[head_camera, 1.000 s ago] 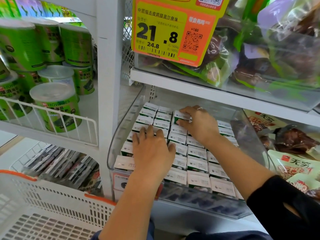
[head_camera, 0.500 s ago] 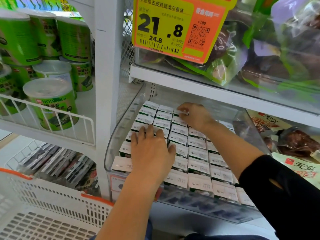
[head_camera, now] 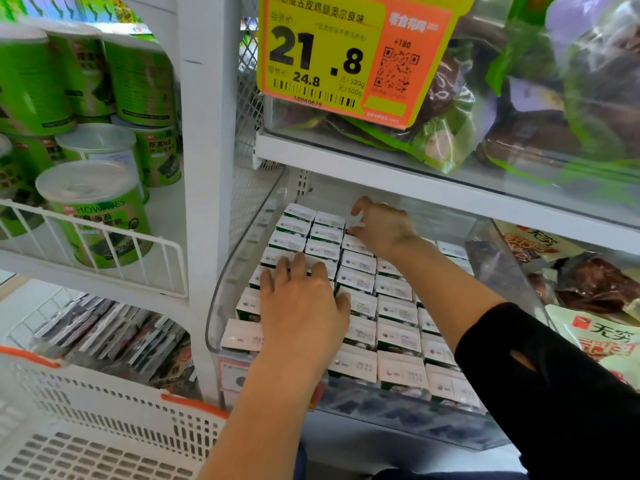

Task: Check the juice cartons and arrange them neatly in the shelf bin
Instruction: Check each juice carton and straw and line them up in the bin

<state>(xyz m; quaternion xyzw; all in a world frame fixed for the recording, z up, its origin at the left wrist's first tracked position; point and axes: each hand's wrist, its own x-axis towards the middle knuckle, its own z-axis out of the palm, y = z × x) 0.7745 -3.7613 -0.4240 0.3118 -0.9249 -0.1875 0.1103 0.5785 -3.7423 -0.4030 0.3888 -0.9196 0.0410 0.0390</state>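
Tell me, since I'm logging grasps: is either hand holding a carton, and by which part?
The left hand lies flat on the juice cartons, gripping nothing. The right hand has its fingertips at a back-row carton's top edge; whether it grips cannot be told.

Matt paper cartons (head_camera: 360, 282) fill a glossy clear plastic bin (head_camera: 235, 271).

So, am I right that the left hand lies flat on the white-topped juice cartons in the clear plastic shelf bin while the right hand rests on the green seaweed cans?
Not quite: in the head view the right hand is at the back rows of the white-topped juice cartons in the clear plastic shelf bin, not on the green seaweed cans. The left hand does lie flat on the cartons.
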